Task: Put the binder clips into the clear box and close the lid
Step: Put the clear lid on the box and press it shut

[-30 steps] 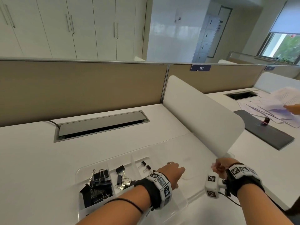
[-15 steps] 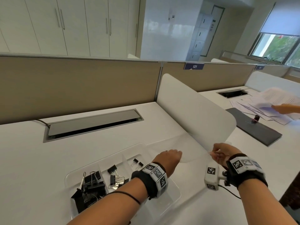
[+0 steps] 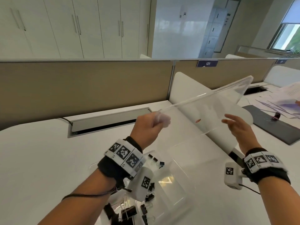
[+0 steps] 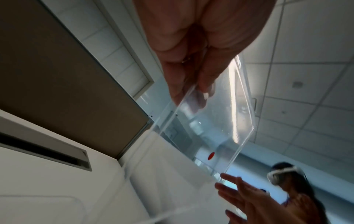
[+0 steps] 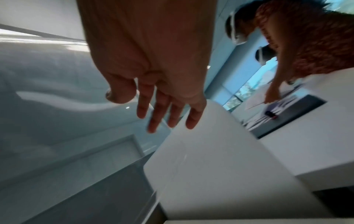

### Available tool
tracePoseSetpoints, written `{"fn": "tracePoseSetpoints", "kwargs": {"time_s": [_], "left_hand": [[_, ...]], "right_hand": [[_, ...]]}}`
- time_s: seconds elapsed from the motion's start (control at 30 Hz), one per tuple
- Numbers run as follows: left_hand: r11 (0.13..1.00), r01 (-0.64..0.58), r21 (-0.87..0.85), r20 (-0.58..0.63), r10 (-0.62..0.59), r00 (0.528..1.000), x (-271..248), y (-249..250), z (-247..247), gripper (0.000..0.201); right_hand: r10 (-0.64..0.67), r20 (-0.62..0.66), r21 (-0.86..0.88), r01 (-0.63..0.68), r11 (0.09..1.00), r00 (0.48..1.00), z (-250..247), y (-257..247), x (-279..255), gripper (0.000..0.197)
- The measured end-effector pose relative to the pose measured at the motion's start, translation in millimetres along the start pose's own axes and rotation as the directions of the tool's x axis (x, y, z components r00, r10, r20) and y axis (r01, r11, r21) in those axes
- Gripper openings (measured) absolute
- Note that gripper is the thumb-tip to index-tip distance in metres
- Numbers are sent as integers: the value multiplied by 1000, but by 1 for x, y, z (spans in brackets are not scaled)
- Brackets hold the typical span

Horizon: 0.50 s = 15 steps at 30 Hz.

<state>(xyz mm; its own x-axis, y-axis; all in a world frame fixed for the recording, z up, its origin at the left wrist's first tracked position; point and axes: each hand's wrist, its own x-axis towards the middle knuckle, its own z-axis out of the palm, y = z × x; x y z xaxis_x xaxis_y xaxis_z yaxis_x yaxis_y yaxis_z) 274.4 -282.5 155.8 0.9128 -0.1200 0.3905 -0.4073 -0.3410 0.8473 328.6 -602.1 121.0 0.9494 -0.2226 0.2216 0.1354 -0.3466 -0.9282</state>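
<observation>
A clear lid (image 3: 211, 108) with a small red dot hangs tilted in the air above the desk. My left hand (image 3: 152, 125) pinches its left corner; the left wrist view shows the thumb and fingers (image 4: 191, 84) closed on the lid (image 4: 220, 121). My right hand (image 3: 235, 127) is open with straight fingers (image 5: 162, 109) at the lid's near right corner; contact is unclear. Below, the clear box (image 3: 183, 184) lies open on the desk. Large black binder clips (image 3: 128, 211) fill its left compartment, and small ones (image 3: 154, 159) sit farther back.
A white divider panel (image 3: 181, 85) stands right of the box, behind the lid. A grey cable slot (image 3: 105, 122) runs along the beige partition. On the neighbouring desk lie a dark mat (image 3: 272, 127) and papers, with another person (image 4: 298, 189) working there.
The lid has gone from lying flat on the desk to held high and tilted in my left hand. My right hand has risen and uncurled its fingers.
</observation>
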Motion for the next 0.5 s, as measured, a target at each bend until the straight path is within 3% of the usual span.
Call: {"fn": "tracePoseSetpoints", "kwargs": {"time_s": [0.13, 0.2, 0.27, 0.37, 0.5], "left_hand": [[956, 170, -237, -11, -178, 984, -20, 6, -37, 34], [935, 209, -286, -42, -230, 972, -30, 9, -54, 33], [905, 255, -339, -71, -295, 953, -39, 8, -70, 30], [840, 315, -442, -125, -405, 906, -53, -3, -92, 23], [738, 420, -527, -229, -600, 766, -78, -33, -104, 16]], "right_hand": [[-169, -120, -203, 142, 969, 978, 26, -14, 1, 11], [-155, -179, -245, 109, 963, 972, 36, -20, 3, 32], [-86, -107, -158, 68, 985, 991, 45, -25, 2, 43], [8, 72, -37, -5, 999, 997, 59, -31, -5, 22], [158, 174, -109, -141, 984, 972, 82, -20, -20, 14]]}}
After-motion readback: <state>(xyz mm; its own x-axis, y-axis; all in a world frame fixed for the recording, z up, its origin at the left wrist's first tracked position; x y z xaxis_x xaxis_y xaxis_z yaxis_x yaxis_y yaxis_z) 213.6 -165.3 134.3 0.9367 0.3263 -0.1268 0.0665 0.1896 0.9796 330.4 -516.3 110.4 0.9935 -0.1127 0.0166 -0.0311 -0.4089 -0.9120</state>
